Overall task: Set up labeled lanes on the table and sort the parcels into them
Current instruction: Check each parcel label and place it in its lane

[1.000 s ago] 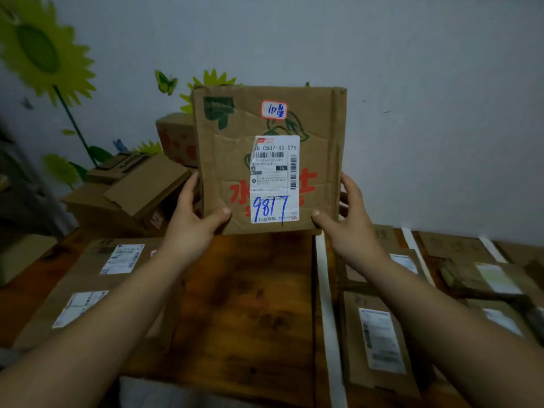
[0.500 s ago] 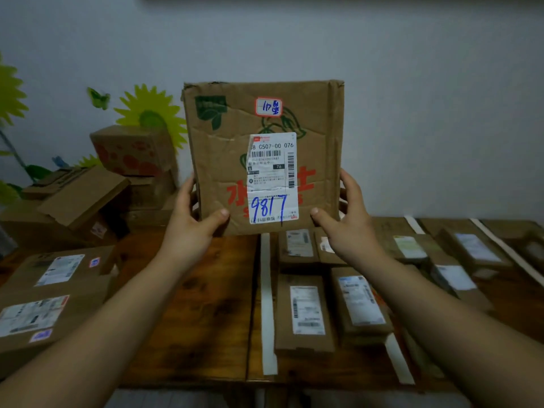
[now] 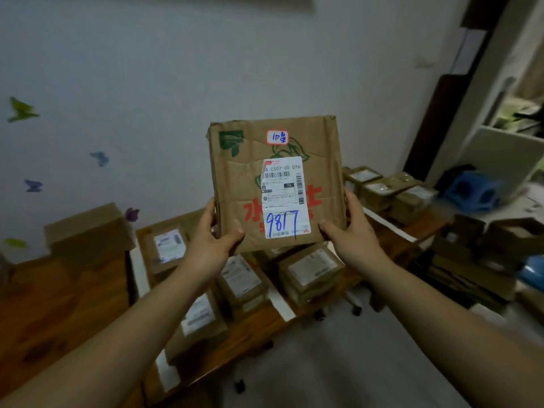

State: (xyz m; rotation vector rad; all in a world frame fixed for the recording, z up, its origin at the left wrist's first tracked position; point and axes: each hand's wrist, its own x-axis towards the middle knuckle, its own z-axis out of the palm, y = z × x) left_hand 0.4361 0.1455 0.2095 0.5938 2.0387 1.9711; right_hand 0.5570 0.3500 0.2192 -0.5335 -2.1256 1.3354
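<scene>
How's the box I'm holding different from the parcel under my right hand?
The box is upright in the air, gripped by left hand and right hand; the parcel lies flat, label up. The box looks bigger than the parcel. Both are brown cardboard with white labels.

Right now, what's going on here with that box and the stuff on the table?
A person holds a cardboard parcel upright above the table, left hand and right hand gripping its lower side edges, thumbs on the front. Its shipping label faces the camera, with 9817 handwritten in blue. Below, white tape strips divide the table into lanes holding smaller labelled parcels. This parcel is not yet in a lane.
</scene>
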